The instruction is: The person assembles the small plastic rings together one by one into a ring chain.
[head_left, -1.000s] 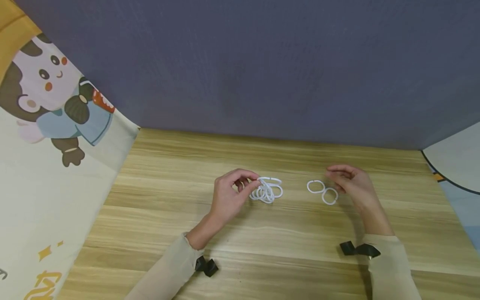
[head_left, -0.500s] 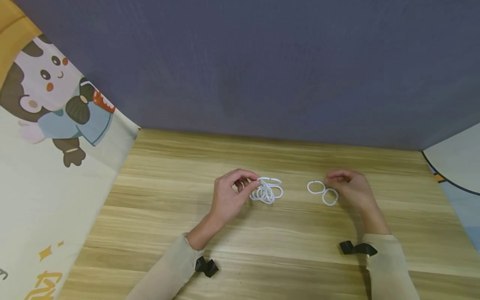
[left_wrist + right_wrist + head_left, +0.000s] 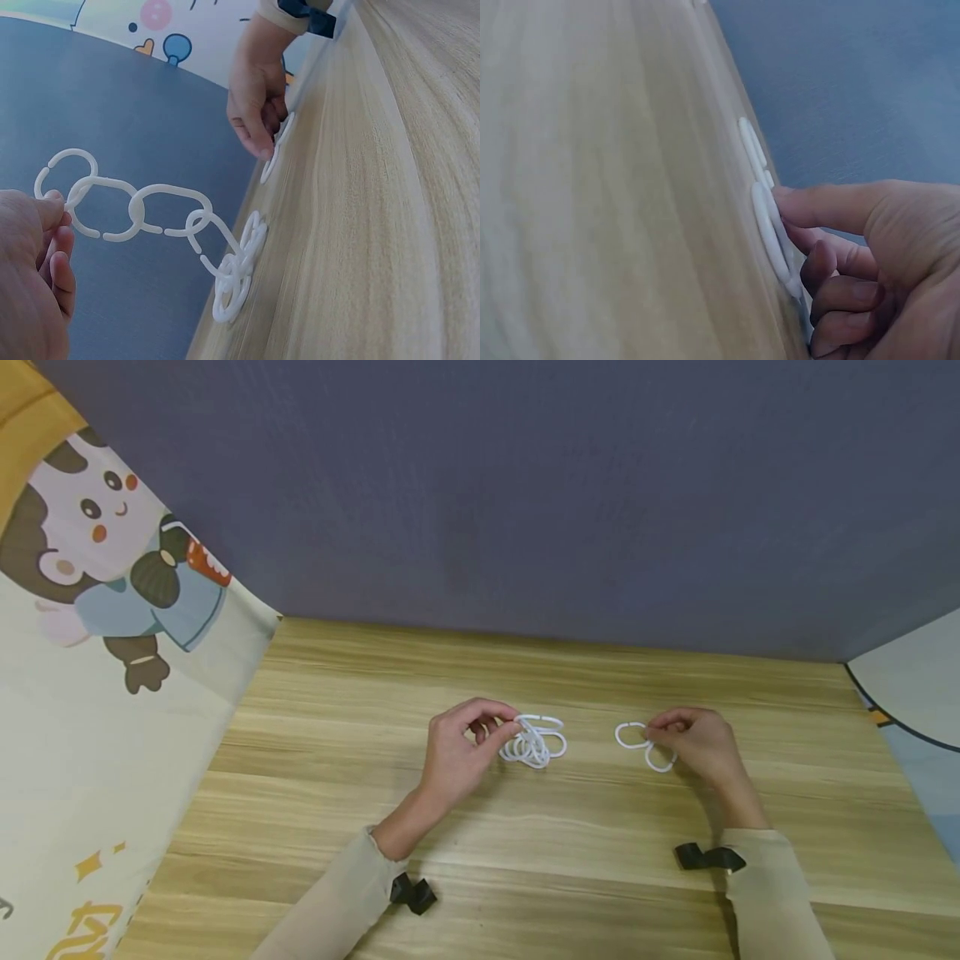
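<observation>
My left hand (image 3: pixel 459 752) pinches the end of a chain of white plastic links (image 3: pixel 112 181) between thumb and fingertips. In the left wrist view the raised links hang from the fingers, and the rest of the chain lies heaped on the table. To the right, two loose white links lie side by side: an oval link (image 3: pixel 627 725) and a rounder link (image 3: pixel 659 769). My right hand (image 3: pixel 701 747) has its thumb and index finger on the rounder link (image 3: pixel 765 229), pinching its edge, while the other fingers curl toward the palm. Part of that link is hidden behind the fingers.
The wooden table (image 3: pixel 570 852) meets a dark blue-grey panel (image 3: pixel 480 510) along its back edge. A pale panel with a cartoon figure (image 3: pixel 120 527) stands along the left side. Black straps (image 3: pixel 412 893) sit on both wrists.
My right hand has moved left and down onto the loose links, and its thumb and finger have closed on the rounder one. The left hand stays still with the chain.
</observation>
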`<state>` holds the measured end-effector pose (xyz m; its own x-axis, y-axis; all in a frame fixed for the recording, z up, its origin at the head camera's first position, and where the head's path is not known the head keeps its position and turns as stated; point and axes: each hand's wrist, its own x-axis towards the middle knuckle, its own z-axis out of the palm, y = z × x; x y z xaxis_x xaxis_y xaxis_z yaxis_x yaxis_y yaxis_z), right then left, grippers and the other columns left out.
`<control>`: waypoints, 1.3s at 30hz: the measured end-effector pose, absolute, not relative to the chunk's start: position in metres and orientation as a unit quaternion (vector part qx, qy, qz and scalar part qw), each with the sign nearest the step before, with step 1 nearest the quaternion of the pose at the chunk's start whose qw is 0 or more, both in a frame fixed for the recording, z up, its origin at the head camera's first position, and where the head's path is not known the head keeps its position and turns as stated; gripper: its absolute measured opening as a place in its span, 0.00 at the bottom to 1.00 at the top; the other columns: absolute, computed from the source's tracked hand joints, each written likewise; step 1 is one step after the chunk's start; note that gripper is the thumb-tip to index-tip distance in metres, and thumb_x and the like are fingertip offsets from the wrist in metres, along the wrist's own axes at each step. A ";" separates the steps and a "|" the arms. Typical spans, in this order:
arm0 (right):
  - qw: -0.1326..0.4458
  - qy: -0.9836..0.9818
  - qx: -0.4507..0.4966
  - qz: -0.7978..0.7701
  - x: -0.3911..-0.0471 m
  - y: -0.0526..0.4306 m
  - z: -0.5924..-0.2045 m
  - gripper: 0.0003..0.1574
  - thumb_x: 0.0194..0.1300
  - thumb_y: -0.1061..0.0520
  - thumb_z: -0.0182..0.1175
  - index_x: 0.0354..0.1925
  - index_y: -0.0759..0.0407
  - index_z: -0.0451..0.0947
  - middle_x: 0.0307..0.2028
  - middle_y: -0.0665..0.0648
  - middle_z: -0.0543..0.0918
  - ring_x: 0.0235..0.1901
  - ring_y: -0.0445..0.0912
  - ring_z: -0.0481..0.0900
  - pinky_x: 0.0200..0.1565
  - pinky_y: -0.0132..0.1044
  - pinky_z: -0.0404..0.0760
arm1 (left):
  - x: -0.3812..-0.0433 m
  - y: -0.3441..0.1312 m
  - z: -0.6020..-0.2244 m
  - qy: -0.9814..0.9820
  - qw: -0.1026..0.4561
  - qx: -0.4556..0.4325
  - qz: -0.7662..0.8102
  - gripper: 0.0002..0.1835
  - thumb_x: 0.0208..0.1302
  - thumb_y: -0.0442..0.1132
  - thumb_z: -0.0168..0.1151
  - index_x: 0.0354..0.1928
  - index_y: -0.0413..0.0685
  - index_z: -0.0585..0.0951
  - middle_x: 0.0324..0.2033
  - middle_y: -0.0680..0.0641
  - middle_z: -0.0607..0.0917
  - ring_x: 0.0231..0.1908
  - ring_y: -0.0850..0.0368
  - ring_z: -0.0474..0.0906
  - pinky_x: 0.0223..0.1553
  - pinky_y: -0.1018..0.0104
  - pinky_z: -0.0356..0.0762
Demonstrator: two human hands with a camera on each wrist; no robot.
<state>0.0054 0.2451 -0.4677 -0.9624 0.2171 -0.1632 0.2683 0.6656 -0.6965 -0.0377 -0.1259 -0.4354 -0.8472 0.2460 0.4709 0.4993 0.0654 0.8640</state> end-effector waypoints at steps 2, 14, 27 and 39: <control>0.033 0.920 0.129 -0.370 0.006 0.244 -0.469 0.19 0.71 0.48 0.77 0.46 0.64 0.92 0.28 0.46 0.82 0.29 0.40 0.73 0.31 0.34 0.71 | -0.037 -0.126 -0.435 -0.723 0.100 -0.258 -0.633 0.05 0.64 0.29 0.81 0.40 0.41 0.92 0.32 0.46 0.92 0.28 0.62 0.79 0.29 0.74 0.75; 0.026 0.928 0.129 -0.350 0.007 0.238 -0.473 0.18 0.73 0.49 0.75 0.43 0.64 0.92 0.28 0.48 0.86 0.29 0.41 0.76 0.31 0.33 0.73 | -0.037 -0.128 -0.436 -0.726 0.096 -0.256 -0.631 0.06 0.63 0.28 0.81 0.40 0.40 0.92 0.31 0.46 0.91 0.28 0.63 0.79 0.29 0.75 0.75; -0.016 0.906 0.130 -0.403 0.012 0.235 -0.469 0.21 0.82 0.52 0.67 0.51 0.72 0.85 0.39 0.59 0.87 0.34 0.40 0.77 0.36 0.29 0.77 | -0.035 -0.130 -0.436 -0.724 0.092 -0.258 -0.634 0.05 0.64 0.29 0.81 0.40 0.41 0.92 0.31 0.46 0.92 0.28 0.62 0.79 0.29 0.75 0.75; -0.057 0.838 0.114 -0.531 0.011 0.222 -0.455 0.16 0.85 0.60 0.60 0.55 0.76 0.73 0.30 0.40 0.89 0.23 0.39 0.84 0.28 0.31 0.86 | -0.033 -0.131 -0.438 -0.727 0.085 -0.263 -0.628 0.05 0.65 0.29 0.81 0.40 0.41 0.92 0.32 0.47 0.91 0.28 0.62 0.79 0.29 0.74 0.74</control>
<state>0.0113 0.2223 -0.4551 -0.9677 0.2508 -0.0259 0.1307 0.4110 -0.9022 -0.0328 -0.1314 -0.4376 -0.8469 0.2768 0.4541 0.4895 0.0718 0.8691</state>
